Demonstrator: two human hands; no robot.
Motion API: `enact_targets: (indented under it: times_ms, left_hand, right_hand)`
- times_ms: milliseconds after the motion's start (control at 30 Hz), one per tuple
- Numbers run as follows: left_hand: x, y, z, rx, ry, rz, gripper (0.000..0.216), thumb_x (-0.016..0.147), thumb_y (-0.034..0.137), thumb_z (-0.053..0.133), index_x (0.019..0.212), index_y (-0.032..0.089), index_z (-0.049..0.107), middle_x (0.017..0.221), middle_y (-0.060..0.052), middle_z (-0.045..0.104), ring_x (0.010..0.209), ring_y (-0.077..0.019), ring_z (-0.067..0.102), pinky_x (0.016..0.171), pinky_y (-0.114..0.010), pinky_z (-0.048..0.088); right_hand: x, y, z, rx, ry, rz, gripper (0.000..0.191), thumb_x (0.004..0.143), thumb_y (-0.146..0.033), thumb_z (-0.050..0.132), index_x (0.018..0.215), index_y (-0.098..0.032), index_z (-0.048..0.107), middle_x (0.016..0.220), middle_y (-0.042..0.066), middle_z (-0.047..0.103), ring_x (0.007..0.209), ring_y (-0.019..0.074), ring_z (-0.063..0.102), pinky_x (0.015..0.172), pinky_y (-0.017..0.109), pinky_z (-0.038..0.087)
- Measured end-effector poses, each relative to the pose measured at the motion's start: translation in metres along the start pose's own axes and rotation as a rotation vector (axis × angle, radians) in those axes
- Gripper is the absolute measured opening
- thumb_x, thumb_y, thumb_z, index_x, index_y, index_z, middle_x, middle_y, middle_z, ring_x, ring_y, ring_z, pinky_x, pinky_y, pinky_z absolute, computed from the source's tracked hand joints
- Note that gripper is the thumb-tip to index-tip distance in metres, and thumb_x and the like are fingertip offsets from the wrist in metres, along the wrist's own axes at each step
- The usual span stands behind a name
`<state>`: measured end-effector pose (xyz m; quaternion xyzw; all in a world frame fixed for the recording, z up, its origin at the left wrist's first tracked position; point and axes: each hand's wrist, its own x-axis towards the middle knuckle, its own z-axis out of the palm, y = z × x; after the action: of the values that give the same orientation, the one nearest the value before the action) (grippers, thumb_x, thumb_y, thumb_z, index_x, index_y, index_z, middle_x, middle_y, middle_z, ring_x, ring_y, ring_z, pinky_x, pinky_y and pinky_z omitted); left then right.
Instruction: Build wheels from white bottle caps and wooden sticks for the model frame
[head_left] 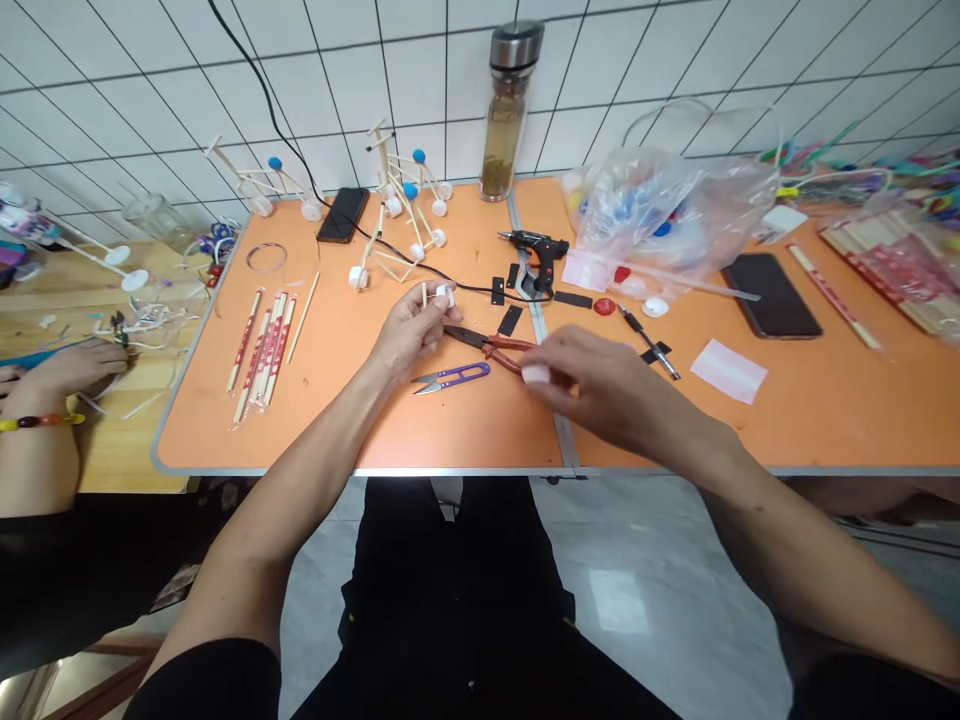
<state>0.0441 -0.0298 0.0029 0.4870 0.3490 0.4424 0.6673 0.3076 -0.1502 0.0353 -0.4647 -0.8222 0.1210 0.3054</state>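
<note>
My left hand [411, 330] is closed in a pinch on a small white wheel [444, 297] with a short pale stick beside it; the fingers partly cover both. Red-handled pliers [487, 343] lie on the orange table, jaws towards my left hand. Over the ends of their handles hovers my right hand [581, 375], smeared by motion. Its fingers are bent, and I cannot make out whether they touch the handles or hold anything. Purple thread snips [452, 377] lie just in front of the pliers.
Wooden stick models [409, 195] with white wheels, a phone [343, 214] and a glass bottle [511, 115] stand or lie at the back. A black glue gun [536, 258] trails its cord. Wrapped sticks [268, 350] lie left, a plastic bag [667, 205] right. Another person's hand [79, 368] is far left.
</note>
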Motion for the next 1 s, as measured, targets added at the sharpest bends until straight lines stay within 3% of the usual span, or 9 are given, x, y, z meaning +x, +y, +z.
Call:
enact_targets:
  times_ms: [133, 267, 367, 467, 767, 1000]
  left_hand:
    - [0.004, 0.003, -0.004, 0.013, 0.021, 0.049, 0.06, 0.077, 0.06, 0.1, 0.118, 0.023, 0.076, 0.095, 0.0, 0.076, 0.051, -0.0051, 0.025, 0.048, -0.028, 0.014]
    - [0.004, 0.011, -0.007, 0.05, 0.026, 0.055, 0.069, 0.067, 0.07, 0.105, 0.109, 0.023, 0.076, 0.071, 0.006, 0.059, 0.05, -0.0059, 0.023, 0.049, -0.029, 0.013]
    - [0.006, 0.017, -0.008, 0.079, 0.007, 0.055, 0.073, 0.062, 0.075, 0.107, 0.103, 0.023, 0.077, 0.06, 0.01, 0.043, 0.049, -0.0065, 0.022, 0.05, -0.029, 0.012]
    - [0.011, 0.021, -0.006, 0.088, -0.016, 0.075, 0.073, 0.061, 0.076, 0.107, 0.101, 0.022, 0.078, 0.059, 0.01, 0.04, 0.049, -0.006, 0.02, 0.05, -0.029, 0.012]
    - [0.021, 0.026, -0.008, 0.144, -0.053, 0.113, 0.064, 0.062, 0.057, 0.112, 0.103, 0.019, 0.081, 0.075, 0.005, 0.062, 0.052, -0.0046, 0.027, 0.05, -0.027, 0.013]
    - [0.021, 0.024, -0.013, 0.158, -0.071, 0.085, 0.061, 0.059, 0.056, 0.113, 0.094, 0.018, 0.08, 0.068, 0.004, 0.064, 0.053, -0.0055, 0.033, 0.05, -0.025, 0.017]
  right_hand:
    - [0.08, 0.012, 0.019, 0.064, 0.17, -0.054, 0.013, 0.099, -0.026, 0.076, 0.111, -0.025, 0.079, 0.105, 0.009, 0.078, 0.091, 0.0264, 0.07, 0.081, 0.041, 0.057]
    - [0.123, 0.024, 0.054, 0.183, 0.221, -0.082, 0.013, 0.099, -0.026, 0.072, 0.108, -0.022, 0.079, 0.107, 0.008, 0.079, 0.087, 0.0225, 0.069, 0.078, 0.036, 0.056]
    - [0.125, 0.028, 0.072, 0.231, 0.297, -0.099, 0.015, 0.103, -0.031, 0.072, 0.113, -0.023, 0.08, 0.112, 0.009, 0.081, 0.093, 0.0232, 0.071, 0.078, 0.036, 0.056]
    - [0.12, 0.031, 0.076, 0.265, 0.337, -0.103, 0.02, 0.106, -0.035, 0.074, 0.12, -0.023, 0.082, 0.114, 0.01, 0.081, 0.095, 0.0232, 0.072, 0.08, 0.037, 0.058]
    - [0.12, 0.034, 0.08, 0.273, 0.416, -0.105, 0.025, 0.108, -0.047, 0.076, 0.122, -0.027, 0.084, 0.111, 0.008, 0.078, 0.095, 0.0243, 0.071, 0.08, 0.038, 0.06]
    - [0.116, 0.039, 0.079, 0.282, 0.339, -0.086, 0.026, 0.108, -0.051, 0.078, 0.117, -0.028, 0.082, 0.108, 0.008, 0.077, 0.096, 0.0261, 0.071, 0.083, 0.042, 0.061]
